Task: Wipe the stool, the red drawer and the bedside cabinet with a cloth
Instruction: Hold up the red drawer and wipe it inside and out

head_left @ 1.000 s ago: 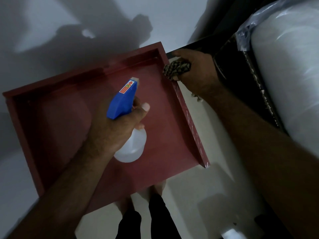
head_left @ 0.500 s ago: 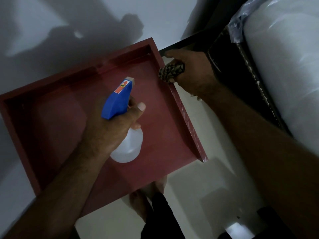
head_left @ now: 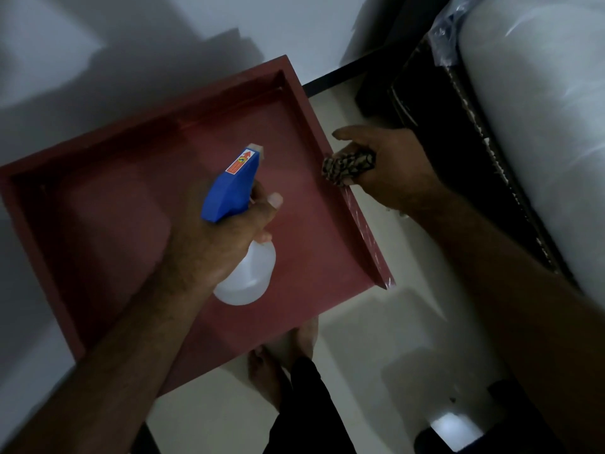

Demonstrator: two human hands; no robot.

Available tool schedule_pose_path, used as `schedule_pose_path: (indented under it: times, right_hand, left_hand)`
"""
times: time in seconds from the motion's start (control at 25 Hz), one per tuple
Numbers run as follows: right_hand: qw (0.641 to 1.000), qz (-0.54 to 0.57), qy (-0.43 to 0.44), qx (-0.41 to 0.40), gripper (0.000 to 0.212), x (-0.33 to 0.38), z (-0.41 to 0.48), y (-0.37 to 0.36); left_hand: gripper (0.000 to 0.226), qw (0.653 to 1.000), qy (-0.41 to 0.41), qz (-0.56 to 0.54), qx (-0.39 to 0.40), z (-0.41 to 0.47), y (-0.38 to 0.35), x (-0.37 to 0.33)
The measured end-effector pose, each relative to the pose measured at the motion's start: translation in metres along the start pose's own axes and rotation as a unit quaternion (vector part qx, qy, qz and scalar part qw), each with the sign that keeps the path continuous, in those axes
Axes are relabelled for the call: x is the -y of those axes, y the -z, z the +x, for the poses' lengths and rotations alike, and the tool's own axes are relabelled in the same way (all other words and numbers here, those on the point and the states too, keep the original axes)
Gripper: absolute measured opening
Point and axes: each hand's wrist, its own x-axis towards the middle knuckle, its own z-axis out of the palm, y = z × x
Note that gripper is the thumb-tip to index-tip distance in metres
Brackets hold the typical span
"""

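Observation:
The red drawer (head_left: 137, 204) lies open side up below me, tilted, with its far edge toward the white wall. Over its middle my left hand (head_left: 216, 244) grips a spray bottle (head_left: 248, 273) with a blue trigger head and a white body, nozzle pointing at the far right corner. My right hand (head_left: 389, 172) holds a bunched patterned cloth (head_left: 347, 163) at the drawer's right rim, about halfway along that side.
A dark bed frame (head_left: 465, 152) and a plastic-wrapped white mattress (head_left: 550, 132) run along the right. Pale tiled floor (head_left: 376, 339) shows beyond the drawer's right rim, with my bare feet (head_left: 284, 358) under its near edge. A dark object with a bright reflection (head_left: 455, 430) sits at bottom right.
My right hand with the cloth has slid along the right rim from the far corner toward me. The left hand keeps the spray bottle over the drawer.

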Motion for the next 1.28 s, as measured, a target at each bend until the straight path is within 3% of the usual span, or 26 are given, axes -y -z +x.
schedule_pose_path:
  times: [0.24,0.36,0.56,0.72,0.92,1.04,1.16,1.28]
  right_hand:
    - [0.999,0.019,0.008,-0.035,0.069,0.021,0.029,0.005]
    - [1.0,0.016,0.003,-0.027,0.067,0.018,0.013,0.004]
    - [1.0,-0.028,0.0,-0.007,0.064,0.007,-0.03,0.0]
    - [1.0,-0.017,-0.018,-0.015,0.068,0.018,-0.01,0.001]
    - [0.999,-0.003,-0.03,-0.02,0.069,0.022,-0.005,0.002]
    - [0.999,-0.021,-0.039,-0.007,0.063,0.015,-0.04,-0.001]
    - [0.998,-0.023,-0.055,0.002,0.062,0.01,-0.072,-0.003]
    - [0.997,-0.028,-0.071,-0.002,0.066,0.014,-0.069,-0.006]
  left_hand:
    - [0.018,1.0,-0.006,0.006,0.009,-0.007,0.002,0.0]
    - [0.025,1.0,-0.007,0.016,0.01,-0.012,0.001,-0.001]
    - [0.016,1.0,-0.019,0.002,0.012,-0.023,0.002,-0.003]
    - [0.023,1.0,-0.02,0.003,0.011,-0.028,0.001,0.003]
    - [0.013,0.999,-0.035,0.008,0.022,-0.037,0.001,0.002]
    - [0.021,0.998,-0.052,0.002,0.032,-0.044,0.003,0.001]
    - [0.015,0.998,-0.053,0.011,0.033,-0.049,0.005,0.007]
    - [0.03,0.999,-0.042,0.016,0.027,-0.057,0.004,0.011]
